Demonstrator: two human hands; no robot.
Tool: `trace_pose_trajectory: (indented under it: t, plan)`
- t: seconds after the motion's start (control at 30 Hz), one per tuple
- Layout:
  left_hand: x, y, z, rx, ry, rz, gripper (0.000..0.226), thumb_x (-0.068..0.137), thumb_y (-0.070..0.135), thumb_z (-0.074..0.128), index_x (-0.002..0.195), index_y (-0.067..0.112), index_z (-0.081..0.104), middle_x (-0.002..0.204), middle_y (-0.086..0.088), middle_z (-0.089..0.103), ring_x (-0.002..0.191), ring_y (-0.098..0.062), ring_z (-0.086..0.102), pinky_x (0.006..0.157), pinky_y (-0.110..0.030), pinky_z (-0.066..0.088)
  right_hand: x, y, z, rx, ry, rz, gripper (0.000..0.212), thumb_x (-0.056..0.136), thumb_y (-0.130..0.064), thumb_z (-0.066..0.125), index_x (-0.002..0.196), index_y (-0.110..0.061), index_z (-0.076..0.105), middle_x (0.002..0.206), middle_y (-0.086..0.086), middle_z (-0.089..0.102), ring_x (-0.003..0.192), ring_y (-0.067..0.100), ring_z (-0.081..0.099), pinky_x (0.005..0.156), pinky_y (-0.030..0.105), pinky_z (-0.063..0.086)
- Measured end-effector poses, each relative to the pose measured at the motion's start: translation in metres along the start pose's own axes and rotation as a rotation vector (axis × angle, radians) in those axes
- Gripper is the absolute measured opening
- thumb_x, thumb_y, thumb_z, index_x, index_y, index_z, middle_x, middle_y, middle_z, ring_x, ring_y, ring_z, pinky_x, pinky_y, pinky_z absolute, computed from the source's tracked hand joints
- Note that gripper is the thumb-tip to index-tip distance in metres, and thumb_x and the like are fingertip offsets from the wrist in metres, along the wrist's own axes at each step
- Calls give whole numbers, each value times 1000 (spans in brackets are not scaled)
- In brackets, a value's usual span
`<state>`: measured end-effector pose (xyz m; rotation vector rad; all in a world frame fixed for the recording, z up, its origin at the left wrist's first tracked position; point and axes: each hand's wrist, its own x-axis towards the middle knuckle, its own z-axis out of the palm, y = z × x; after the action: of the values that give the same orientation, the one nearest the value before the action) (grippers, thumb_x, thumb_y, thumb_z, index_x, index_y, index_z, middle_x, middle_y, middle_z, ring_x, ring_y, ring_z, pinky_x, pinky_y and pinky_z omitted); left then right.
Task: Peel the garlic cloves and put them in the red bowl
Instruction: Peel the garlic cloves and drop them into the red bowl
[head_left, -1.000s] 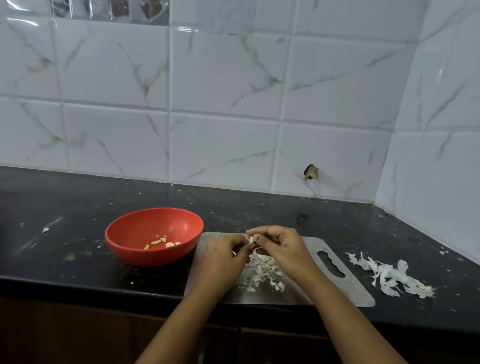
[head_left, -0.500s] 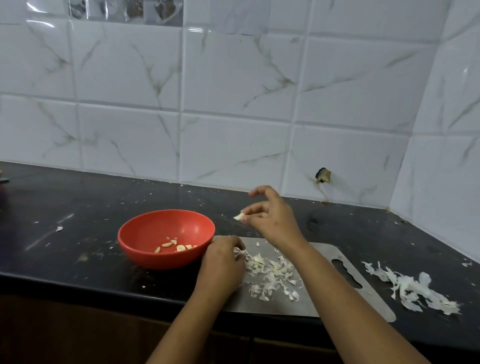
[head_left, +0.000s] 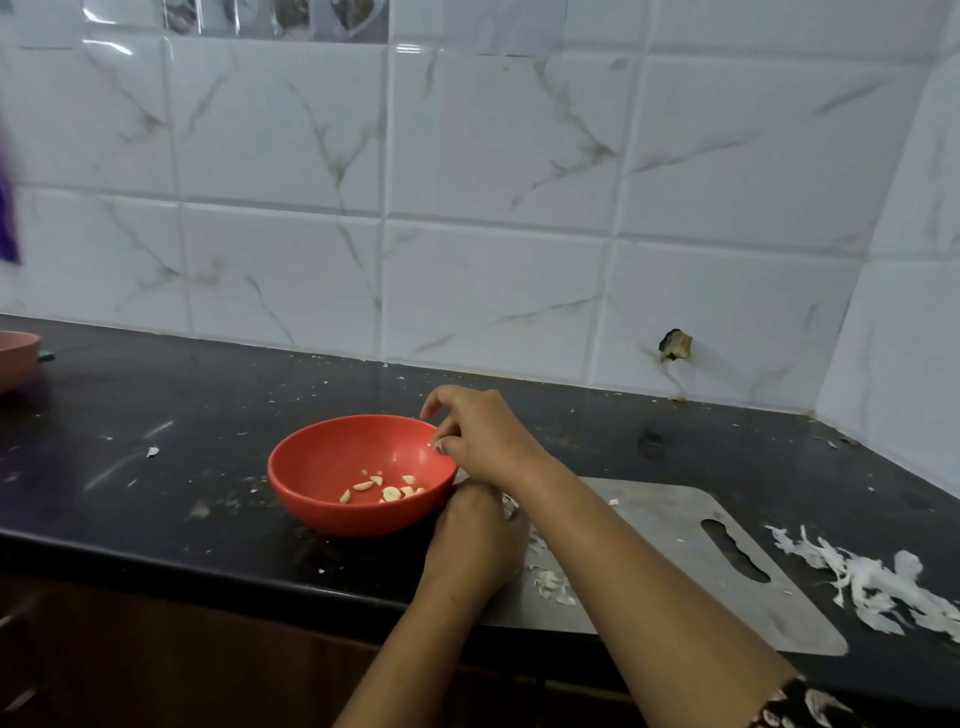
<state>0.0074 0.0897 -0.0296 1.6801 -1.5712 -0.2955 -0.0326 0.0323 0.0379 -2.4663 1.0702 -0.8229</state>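
The red bowl (head_left: 311, 452) stands on the black counter with several peeled garlic cloves (head_left: 389, 491) in its bottom. My right hand (head_left: 483, 441) hovers over the bowl's right rim and pinches a small pale garlic clove (head_left: 432, 445) between thumb and fingertip. My left hand (head_left: 472, 540) rests knuckles-up on the left end of the steel cutting board (head_left: 665, 525), right beside the bowl. Its fingers are tucked under and hidden, with a white scrap of peel showing at its edge.
Loose garlic peels (head_left: 550, 587) lie on the board under my right forearm. A bigger heap of peels (head_left: 872, 587) sits on the counter right of the board. A pink dish (head_left: 15, 358) shows at the far left. The tiled wall closes the back and right.
My right hand has carried the clove left and down from above the board to the bowl's rim. The left hand stayed on the board. The view has shifted left.
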Motion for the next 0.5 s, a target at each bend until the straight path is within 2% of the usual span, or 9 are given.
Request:
trace_pose_trajectory:
  t: [0.1, 0.2, 0.33, 0.4, 0.5]
  plan:
    - [3, 0, 1, -63, 3, 38, 23, 89, 23, 57, 109, 13, 61, 111, -6, 63, 104, -23, 61, 88, -36, 50, -7, 8, -11, 81, 85, 15, 26, 86, 1, 66, 104, -17, 61, 81, 0, 72, 76, 3, 66, 75, 17, 50]
    - [3, 0, 1, -48, -3, 48, 20, 88, 26, 59, 103, 14, 65, 111, -4, 60, 104, -20, 60, 93, -38, 49, -16, 19, -23, 138, 159, 25, 21, 87, -3, 66, 97, -20, 59, 78, 1, 72, 66, -7, 59, 63, 3, 41]
    - [4, -1, 3, -36, 1, 41, 18, 89, 26, 59, 100, 15, 68, 110, -3, 62, 102, -19, 60, 93, -37, 48, -35, 41, -38, 172, 248, 97, 17, 89, -3, 59, 97, -19, 61, 77, 2, 71, 61, -1, 58, 54, 6, 42]
    - [4, -1, 3, -36, 5, 41, 15, 89, 22, 59, 99, 15, 68, 109, -3, 63, 101, -19, 61, 93, -36, 48, -46, 54, -46, 194, 267, 164, 16, 92, -3, 54, 96, -14, 65, 78, 3, 71, 65, 4, 63, 58, 10, 48]
    - [4, -1, 3, -68, 21, 30, 13, 90, 15, 58, 99, 15, 67, 107, -2, 63, 91, -22, 65, 86, -38, 53, -62, 75, -53, 161, 248, 241, 9, 92, -17, 64, 87, -10, 69, 72, 1, 71, 62, 5, 64, 64, 16, 52]
